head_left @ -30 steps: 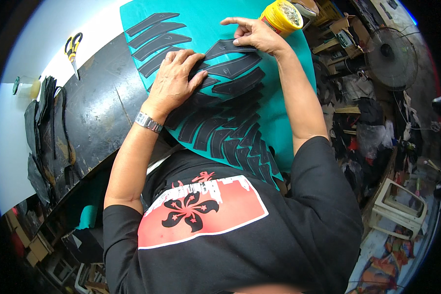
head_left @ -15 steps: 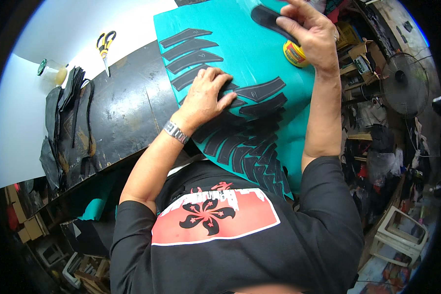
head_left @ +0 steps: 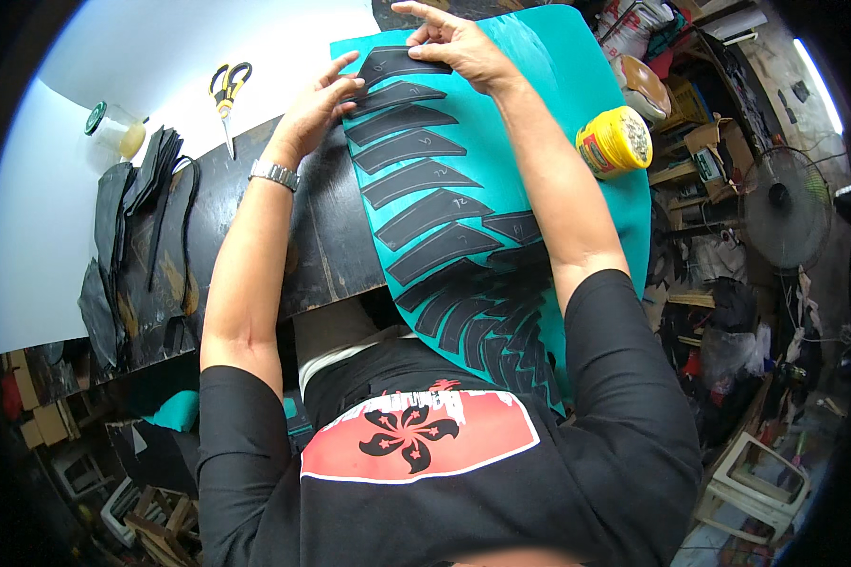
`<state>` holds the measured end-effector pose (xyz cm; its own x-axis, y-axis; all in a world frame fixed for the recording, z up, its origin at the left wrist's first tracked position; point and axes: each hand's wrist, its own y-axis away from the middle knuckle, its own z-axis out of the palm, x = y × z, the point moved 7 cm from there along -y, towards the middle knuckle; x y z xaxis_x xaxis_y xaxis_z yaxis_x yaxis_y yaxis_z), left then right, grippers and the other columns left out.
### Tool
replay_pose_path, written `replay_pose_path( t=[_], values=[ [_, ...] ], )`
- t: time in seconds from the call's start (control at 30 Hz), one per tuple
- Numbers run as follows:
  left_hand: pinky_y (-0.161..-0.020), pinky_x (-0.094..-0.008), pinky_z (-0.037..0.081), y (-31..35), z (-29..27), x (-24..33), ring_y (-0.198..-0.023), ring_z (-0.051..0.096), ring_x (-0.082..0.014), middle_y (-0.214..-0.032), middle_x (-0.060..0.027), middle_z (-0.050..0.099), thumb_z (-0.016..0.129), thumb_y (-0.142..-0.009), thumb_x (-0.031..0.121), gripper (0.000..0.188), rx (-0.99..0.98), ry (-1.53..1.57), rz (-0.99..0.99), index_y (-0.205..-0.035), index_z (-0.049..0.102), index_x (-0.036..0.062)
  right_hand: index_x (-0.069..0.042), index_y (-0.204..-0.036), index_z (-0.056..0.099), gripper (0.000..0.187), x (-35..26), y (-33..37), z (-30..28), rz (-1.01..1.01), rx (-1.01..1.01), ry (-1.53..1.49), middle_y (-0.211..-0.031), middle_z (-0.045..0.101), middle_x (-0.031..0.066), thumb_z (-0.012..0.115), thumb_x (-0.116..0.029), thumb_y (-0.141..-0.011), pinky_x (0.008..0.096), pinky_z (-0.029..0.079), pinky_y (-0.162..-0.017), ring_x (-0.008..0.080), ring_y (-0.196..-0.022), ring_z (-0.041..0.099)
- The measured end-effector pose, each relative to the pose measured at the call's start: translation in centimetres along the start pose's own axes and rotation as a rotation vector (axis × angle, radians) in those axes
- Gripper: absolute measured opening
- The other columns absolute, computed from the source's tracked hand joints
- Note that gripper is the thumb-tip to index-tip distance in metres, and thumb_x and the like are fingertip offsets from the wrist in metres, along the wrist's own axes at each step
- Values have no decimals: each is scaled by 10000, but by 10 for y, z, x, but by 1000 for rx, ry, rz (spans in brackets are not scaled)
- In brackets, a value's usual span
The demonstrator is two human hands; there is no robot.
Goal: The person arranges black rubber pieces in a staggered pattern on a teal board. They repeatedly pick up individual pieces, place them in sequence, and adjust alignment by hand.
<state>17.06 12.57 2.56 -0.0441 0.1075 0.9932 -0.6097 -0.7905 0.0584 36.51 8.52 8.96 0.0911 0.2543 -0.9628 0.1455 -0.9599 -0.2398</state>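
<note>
A flat black strip (head_left: 399, 64) with pale stitching and a handwritten mark lies along the far left edge of a teal sheet (head_left: 539, 104). My right hand (head_left: 468, 55) pinches its right end between thumb and fingers, the index finger raised. At the strip's left end, my left hand (head_left: 314, 111) has its fingertips closed on the edge. Below it, several similar black pieces (head_left: 416, 149) lie in a column on the sheet. More of them (head_left: 473, 326) overlap in a curve down toward my lap, where the sheet hangs off the table.
A yellow jar (head_left: 603, 142) stands at the sheet's right side. Left on the dark table (head_left: 255, 227) are yellow-handled scissors (head_left: 225, 109), a glass jar (head_left: 118, 132) with a green lid and a stack of black strips (head_left: 132, 217). A fan (head_left: 780, 198) stands far right.
My right hand has come left from the upper right and now meets the black strip. My left hand has moved up from the middle pieces to its left end. The yellow jar shows farther right.
</note>
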Motion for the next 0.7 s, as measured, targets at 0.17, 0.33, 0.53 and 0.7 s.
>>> replay_pose_path(
  t=[0.17,0.33,0.53,0.7],
  values=[
    [-789,-246,513,-30,-19,-3,-982,642,-106,-1053,-41,722,659,-959,167,306,97,-388,46,-1261,694,130,-160,-1437,529,658,55,-17,-19,77,255,382,-892,693,41,742,9,-838,242,534,-728,99,-783,629],
    [-798,-275,544,-36,-25,4,-857,715,-132,-943,-85,764,749,-864,138,337,321,-664,144,-1196,715,98,-143,-1395,565,637,79,-23,-26,79,399,504,-818,694,28,780,-24,-808,259,523,-655,99,-724,624],
    [-827,-282,545,-33,-30,5,-906,709,-137,-962,-80,758,800,-827,164,413,340,-712,117,-1224,703,108,-146,-1388,572,666,83,-22,-24,74,394,586,-806,694,29,811,-49,-774,260,518,-646,101,-717,625],
    [-800,-295,557,-31,-36,4,-839,700,-141,-922,-51,739,827,-800,163,446,354,-769,98,-1225,704,112,-156,-1417,539,711,82,-20,-20,59,388,603,-879,701,48,818,-67,-769,305,529,-697,128,-783,640]
  ],
)
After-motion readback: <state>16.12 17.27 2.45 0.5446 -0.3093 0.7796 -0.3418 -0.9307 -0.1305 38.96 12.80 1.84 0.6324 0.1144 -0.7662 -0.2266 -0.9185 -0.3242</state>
